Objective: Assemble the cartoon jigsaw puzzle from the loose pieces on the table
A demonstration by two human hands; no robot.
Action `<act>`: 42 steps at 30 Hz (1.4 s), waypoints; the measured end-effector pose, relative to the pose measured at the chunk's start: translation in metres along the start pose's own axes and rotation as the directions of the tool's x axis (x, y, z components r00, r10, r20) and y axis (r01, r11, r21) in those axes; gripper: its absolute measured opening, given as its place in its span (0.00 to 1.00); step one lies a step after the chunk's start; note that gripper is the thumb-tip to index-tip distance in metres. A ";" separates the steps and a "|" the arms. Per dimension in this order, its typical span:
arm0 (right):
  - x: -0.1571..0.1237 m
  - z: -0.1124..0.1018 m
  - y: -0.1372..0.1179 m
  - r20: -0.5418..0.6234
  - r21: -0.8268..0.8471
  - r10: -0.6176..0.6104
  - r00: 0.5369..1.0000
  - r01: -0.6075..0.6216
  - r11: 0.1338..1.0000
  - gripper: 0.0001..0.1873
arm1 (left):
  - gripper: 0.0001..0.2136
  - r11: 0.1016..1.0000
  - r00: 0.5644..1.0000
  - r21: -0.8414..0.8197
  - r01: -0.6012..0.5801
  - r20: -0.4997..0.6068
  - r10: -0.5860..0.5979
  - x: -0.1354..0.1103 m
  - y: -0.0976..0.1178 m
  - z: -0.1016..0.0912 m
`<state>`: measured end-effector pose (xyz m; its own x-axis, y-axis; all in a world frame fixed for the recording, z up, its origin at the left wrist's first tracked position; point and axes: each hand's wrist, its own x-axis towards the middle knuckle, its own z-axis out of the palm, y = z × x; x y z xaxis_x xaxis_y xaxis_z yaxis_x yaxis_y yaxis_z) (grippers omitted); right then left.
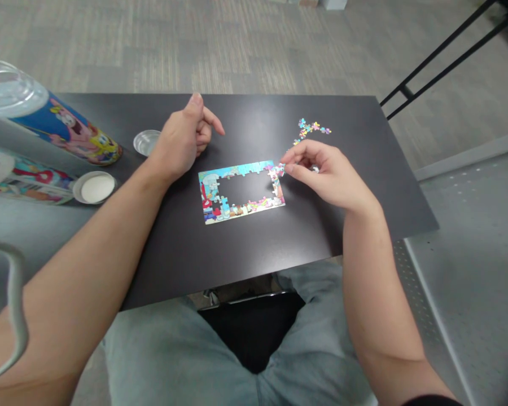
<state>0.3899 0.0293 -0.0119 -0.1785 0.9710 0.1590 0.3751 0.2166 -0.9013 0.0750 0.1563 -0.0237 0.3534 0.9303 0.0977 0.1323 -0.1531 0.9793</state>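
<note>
A small cartoon jigsaw puzzle [220, 194] lies on the dark table [254, 254], its border joined and its middle open. My right hand [322, 172] pinches a puzzle piece [280, 167] at the puzzle's top right corner. My left hand [182, 141] rests on the table just behind the puzzle's left end, fingers loosely curled, holding nothing I can see. A little cluster of loose puzzle pieces [311, 128] lies beyond my right hand.
A cartoon-printed tube [63, 127] lies on its side at the table's left, with a clear lid [147, 141] and a white-lined cap [95, 188] near it. A grey perforated metal surface [474, 254] stands to the right; black chair legs [440, 56] show behind.
</note>
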 end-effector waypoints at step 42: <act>0.014 0.102 -0.036 0.223 -0.240 -0.063 0.973 0.117 0.964 0.10 | 0.32 0.999 0.999 0.019 -0.047 0.010 0.046 -0.001 0.001 0.008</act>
<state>0.2811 0.0248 -0.0181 -0.4000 0.9084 0.1215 0.5587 0.3467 -0.7534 0.0825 0.1525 -0.0247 0.3683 0.9189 0.1412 0.1333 -0.2025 0.9702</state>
